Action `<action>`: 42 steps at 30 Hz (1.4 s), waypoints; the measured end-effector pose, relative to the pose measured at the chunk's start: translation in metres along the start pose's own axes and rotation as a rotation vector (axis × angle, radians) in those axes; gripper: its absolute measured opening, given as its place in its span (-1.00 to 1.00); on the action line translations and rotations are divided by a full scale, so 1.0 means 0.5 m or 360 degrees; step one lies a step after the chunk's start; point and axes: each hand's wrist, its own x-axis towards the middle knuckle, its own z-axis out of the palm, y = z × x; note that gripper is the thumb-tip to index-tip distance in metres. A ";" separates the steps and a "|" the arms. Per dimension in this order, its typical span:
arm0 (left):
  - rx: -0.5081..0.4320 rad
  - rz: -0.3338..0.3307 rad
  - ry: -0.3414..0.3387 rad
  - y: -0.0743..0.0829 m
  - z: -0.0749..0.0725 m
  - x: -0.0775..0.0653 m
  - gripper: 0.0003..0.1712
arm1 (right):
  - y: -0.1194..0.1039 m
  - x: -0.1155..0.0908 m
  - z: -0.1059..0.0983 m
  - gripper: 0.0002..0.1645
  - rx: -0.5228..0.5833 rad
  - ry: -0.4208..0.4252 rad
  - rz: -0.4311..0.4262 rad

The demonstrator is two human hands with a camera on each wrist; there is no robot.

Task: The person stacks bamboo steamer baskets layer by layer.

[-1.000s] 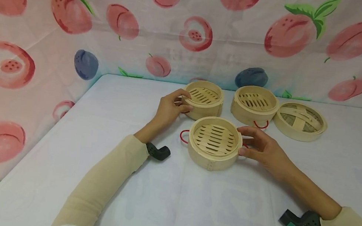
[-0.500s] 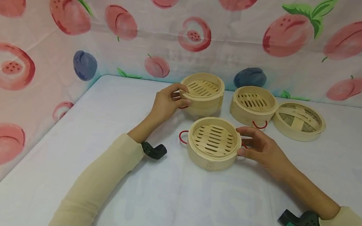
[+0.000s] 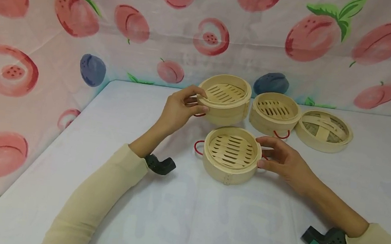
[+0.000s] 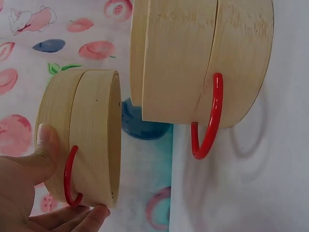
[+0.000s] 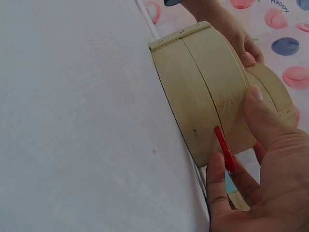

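Observation:
My left hand (image 3: 180,110) grips the side of a small bamboo steamer basket (image 3: 227,113) at its rim, thumb on the near wall. That basket is raised above the table, a bit tilted; in the left wrist view its red handle (image 4: 70,176) shows between thumb and fingers. In front of it, a second bamboo steamer basket (image 3: 228,176) sits upright on the table, slats showing inside. My right hand (image 3: 283,160) holds that one at its right side. The right wrist view shows the thumb (image 5: 256,104) on its wall and fingers by the red handle (image 5: 224,152).
A third steamer basket (image 3: 271,124) stands at the back, right of the raised one. Against its right side lies a woven bamboo lid (image 3: 322,132) with crossed straps. White cloth (image 3: 205,227) covers the table, and a fruit-print cloth (image 3: 177,27) hangs behind.
My left hand has lifted its steamer basket off the table and moved it up, then slightly right. The right hand and the front basket have stayed in place.

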 end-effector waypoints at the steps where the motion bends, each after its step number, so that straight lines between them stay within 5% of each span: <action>1: -0.0009 -0.0001 -0.0008 0.002 -0.001 -0.002 -0.70 | 0.000 0.000 0.000 -0.36 0.0002 -0.0001 -0.0004; 24: -0.0271 -0.0097 -0.0244 0.024 -0.011 -0.051 -0.70 | -0.004 0.001 -0.002 -0.36 0.0000 -0.0009 0.0010; 42: -0.0247 -0.0084 -0.0355 0.017 -0.005 -0.067 -0.72 | -0.001 0.000 -0.003 -0.35 0.0007 -0.0009 0.0003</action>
